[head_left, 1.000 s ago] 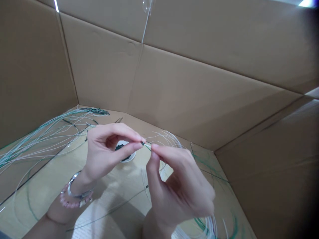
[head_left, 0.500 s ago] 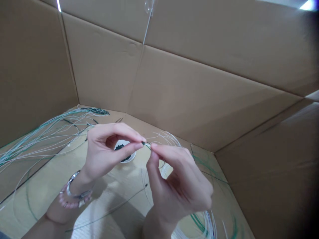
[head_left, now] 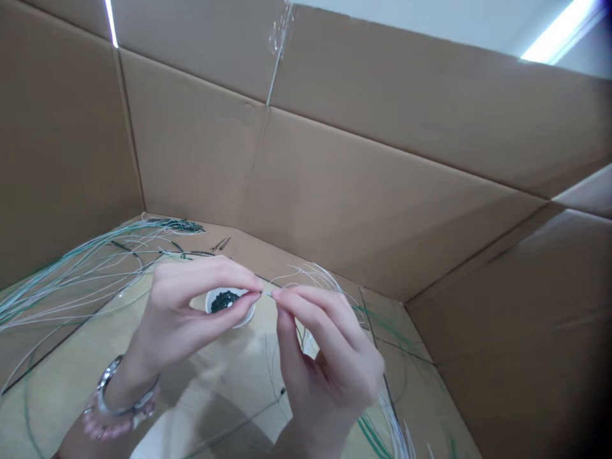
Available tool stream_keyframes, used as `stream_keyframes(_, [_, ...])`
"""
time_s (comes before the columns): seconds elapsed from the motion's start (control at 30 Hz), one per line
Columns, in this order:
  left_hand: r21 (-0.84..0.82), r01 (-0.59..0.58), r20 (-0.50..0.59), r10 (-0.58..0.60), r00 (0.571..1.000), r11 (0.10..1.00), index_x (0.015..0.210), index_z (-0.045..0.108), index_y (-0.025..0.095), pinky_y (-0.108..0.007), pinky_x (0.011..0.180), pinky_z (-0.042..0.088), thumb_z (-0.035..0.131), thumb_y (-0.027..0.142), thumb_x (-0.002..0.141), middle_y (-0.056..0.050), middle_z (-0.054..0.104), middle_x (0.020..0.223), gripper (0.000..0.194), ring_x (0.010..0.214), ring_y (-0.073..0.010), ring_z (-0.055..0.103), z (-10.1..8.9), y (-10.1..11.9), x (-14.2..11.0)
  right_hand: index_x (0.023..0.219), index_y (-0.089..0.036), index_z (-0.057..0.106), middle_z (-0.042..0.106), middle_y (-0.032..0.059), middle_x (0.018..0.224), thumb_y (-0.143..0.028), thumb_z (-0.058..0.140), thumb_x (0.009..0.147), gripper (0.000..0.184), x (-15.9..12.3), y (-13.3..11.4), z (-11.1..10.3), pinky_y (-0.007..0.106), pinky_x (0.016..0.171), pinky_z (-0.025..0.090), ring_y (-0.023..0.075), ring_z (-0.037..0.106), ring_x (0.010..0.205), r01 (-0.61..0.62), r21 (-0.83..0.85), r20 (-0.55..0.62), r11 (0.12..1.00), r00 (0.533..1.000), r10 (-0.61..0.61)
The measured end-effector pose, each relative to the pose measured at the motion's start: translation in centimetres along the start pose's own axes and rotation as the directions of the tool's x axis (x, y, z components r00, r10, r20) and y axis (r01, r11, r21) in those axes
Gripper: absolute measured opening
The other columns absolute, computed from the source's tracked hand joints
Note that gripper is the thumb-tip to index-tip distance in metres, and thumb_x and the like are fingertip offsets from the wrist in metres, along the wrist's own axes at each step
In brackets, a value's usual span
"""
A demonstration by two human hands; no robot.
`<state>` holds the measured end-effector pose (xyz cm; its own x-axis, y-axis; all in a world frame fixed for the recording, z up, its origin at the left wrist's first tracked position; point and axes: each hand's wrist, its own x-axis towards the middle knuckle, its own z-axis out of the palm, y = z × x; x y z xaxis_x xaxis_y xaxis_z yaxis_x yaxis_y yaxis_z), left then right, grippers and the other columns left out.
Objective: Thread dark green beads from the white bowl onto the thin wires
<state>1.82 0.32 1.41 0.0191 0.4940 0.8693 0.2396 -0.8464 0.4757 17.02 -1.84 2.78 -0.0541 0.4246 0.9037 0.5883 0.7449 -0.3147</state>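
Observation:
My left hand [head_left: 186, 312] and my right hand [head_left: 325, 363] meet fingertip to fingertip over a cardboard-lined surface. Each pinches thumb against forefinger. Between the two pinches runs the end of a thin pale wire [head_left: 268, 294]. The small dark piece on the wire end is hidden by my left fingertips. More thin white and green wires [head_left: 382, 421] trail down from under my right hand. A small white dish [head_left: 241, 315] of tiny dark pieces [head_left: 224, 299] sits just behind my left hand. My left wrist wears a metal watch and a pink bead bracelet [head_left: 119, 408].
A long bundle of green and white wires [head_left: 71, 268] fans across the left of the surface, its dark-tipped ends [head_left: 176, 224] near the back corner. Tall cardboard walls [head_left: 363, 166] close in the back, left and right. Loose dark wires lie under my hands.
The view has tilted up, so hands sit lower in frame. The two pinches have closed together and the dark tip seen between them before is now covered by my left fingers.

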Motion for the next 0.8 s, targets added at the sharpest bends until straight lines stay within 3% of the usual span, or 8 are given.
stream_keyframes(0.17, [-0.140,0.069,-0.029,-0.073,0.997,0.988,0.083,0.071,0.022,-0.024,0.061,0.054,0.071,0.003,0.069,0.000,0.073,0.075,0.024,0.069,-0.0144,0.067,-0.1,0.0,0.2,0.083,-0.021,0.064,0.066,-0.0020,0.078,-0.001,0.058,0.079,0.021,0.2,-0.1,0.2,0.022,0.059,0.050,0.0085,0.060,0.068,-0.011,0.060,0.028,0.998,1.000,0.009])
stream_keyframes(0.37, [-0.153,0.081,0.006,-0.081,0.997,0.985,0.080,0.072,0.020,-0.021,0.062,0.055,0.072,0.002,0.068,0.000,0.073,0.075,0.022,0.070,-0.0131,0.067,0.0,0.0,0.5,0.088,-0.021,0.064,0.069,-0.0018,0.083,0.001,0.057,0.079,0.026,-0.1,-0.3,0.4,0.024,0.065,0.052,0.0090,0.062,0.074,-0.023,0.131,0.028,0.991,0.999,0.020])
stream_keyframes(0.53, [-0.176,0.163,0.021,-0.162,0.987,0.971,0.074,0.072,0.020,-0.019,0.054,0.055,0.074,0.008,0.069,0.000,0.073,0.067,0.013,0.059,-0.0128,0.067,-0.2,-0.6,0.9,0.094,-0.023,0.063,0.070,-0.0022,0.084,-0.006,0.064,0.078,0.023,0.3,0.2,0.7,0.025,0.065,0.053,0.0100,0.064,0.073,-0.024,0.118,0.098,0.993,0.995,0.012])
stream_keyframes(0.7, [-0.100,0.213,0.088,-0.205,0.975,0.972,0.072,0.072,0.019,-0.017,0.054,0.053,0.071,0.014,0.075,-0.001,0.073,0.069,0.006,0.060,-0.0125,0.067,-0.2,-1.1,1.0,0.078,-0.021,0.063,0.069,-0.0024,0.073,-0.011,0.064,0.077,0.010,0.4,0.9,1.9,0.025,0.065,0.052,0.0108,0.064,0.069,-0.001,0.010,0.031,1.000,1.000,0.001])
stream_keyframes(0.8, [0.002,0.165,0.046,-0.165,0.985,0.986,0.073,0.071,0.020,-0.018,0.057,0.052,0.070,0.015,0.075,0.001,0.072,0.070,0.006,0.062,-0.0116,0.066,0.0,-1.5,0.9,0.076,-0.020,0.061,0.068,-0.0017,0.071,-0.015,0.061,0.074,0.006,0.3,1.3,2.5,0.026,0.060,0.052,0.0122,0.063,0.066,-0.127,0.015,0.058,0.992,0.990,0.126])
